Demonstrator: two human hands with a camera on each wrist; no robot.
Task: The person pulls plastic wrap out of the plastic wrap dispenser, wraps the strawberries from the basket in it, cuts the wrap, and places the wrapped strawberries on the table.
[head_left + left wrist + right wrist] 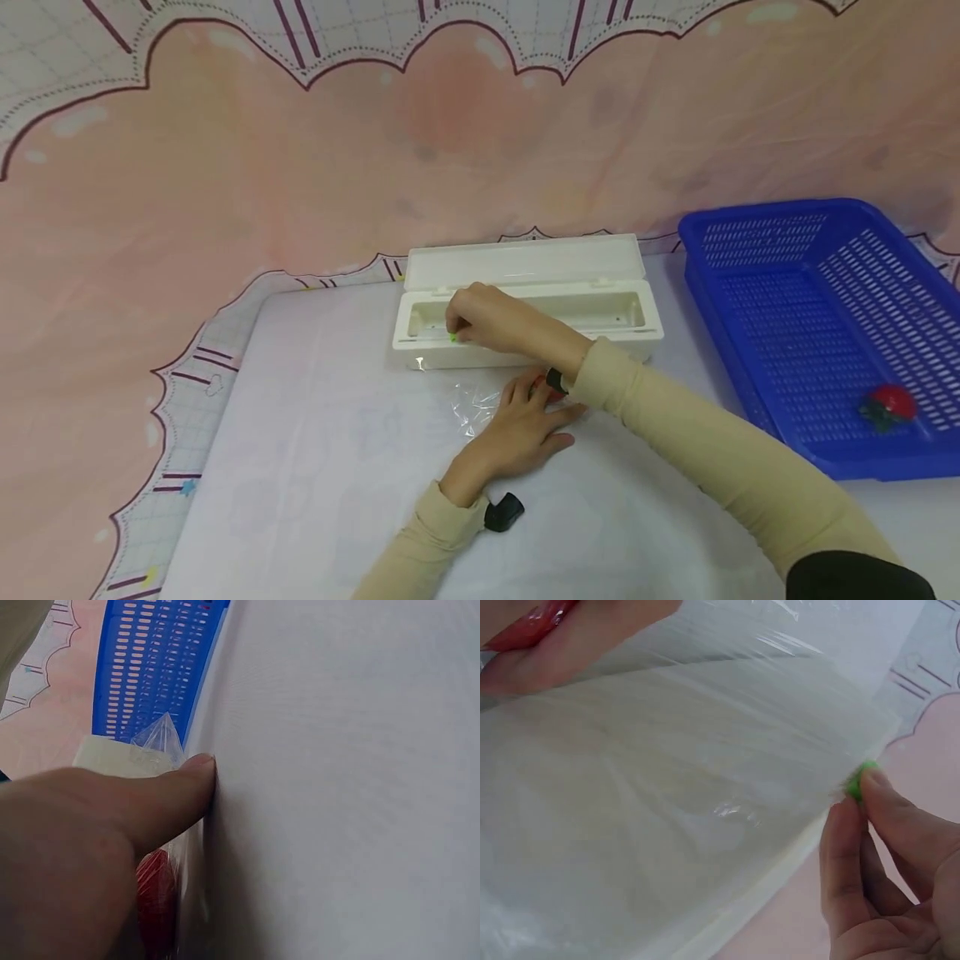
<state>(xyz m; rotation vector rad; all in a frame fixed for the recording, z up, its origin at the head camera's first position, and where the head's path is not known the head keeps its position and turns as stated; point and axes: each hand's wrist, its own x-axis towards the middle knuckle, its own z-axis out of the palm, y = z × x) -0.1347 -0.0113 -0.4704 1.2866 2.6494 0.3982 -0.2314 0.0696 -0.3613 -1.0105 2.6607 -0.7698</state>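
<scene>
A white box (525, 354) with its lid raised stands at the back of the table. My right hand (495, 321) reaches across to its left part and pinches a small green piece (859, 782) between thumb and fingertips, right at the box's edge. Clear plastic film (727, 697) stretches over the box and onto the table in front. There my left hand (517, 429) lies with fingers spread, pressing down at the film. Close beside its fingers is a glossy red object (156, 900) under film, partly hidden by the hand and the right cuff.
At the right stands a blue plastic basket (780, 358) with slotted walls; a red strawberry-like fruit (892, 404) with green leaves lies in it. A white cover (300, 467) spreads over the table, and a patterned pink cloth (337, 167) hangs behind.
</scene>
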